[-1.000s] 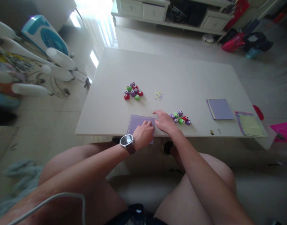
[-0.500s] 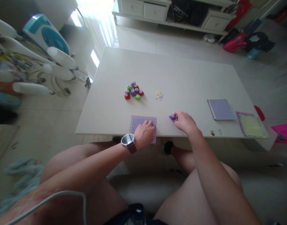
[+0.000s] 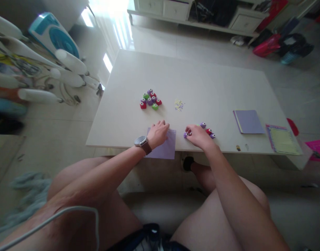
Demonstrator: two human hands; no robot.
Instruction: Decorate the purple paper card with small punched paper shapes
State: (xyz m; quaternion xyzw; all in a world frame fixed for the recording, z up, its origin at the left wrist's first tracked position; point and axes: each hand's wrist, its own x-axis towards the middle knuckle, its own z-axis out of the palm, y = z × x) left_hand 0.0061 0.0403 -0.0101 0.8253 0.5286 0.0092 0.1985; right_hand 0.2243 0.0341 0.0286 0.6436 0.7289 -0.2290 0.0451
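Observation:
My left hand [image 3: 157, 133], with a watch on its wrist, rests flat on a purple paper sheet [image 3: 167, 148] that overhangs the near edge of the white table [image 3: 201, 83]. My right hand [image 3: 198, 136] is closed around a small purple craft punch [image 3: 186, 134] just right of the sheet. Behind it lie a few more punches [image 3: 208, 130], purple and red. A second cluster of several punches [image 3: 150, 99], in red, green and purple, sits farther back on the left.
A small heap of paper bits [image 3: 178, 104] lies mid-table. A purple paper pad [image 3: 248, 121] and a printed sheet [image 3: 282, 139] lie at the right. A fan [image 3: 53, 36] stands at the left, a cabinet [image 3: 191, 10] beyond.
My right hand went from the sheet's corner to the right-hand punches and came back left holding a purple one. My left hand slid a little farther up the sheet.

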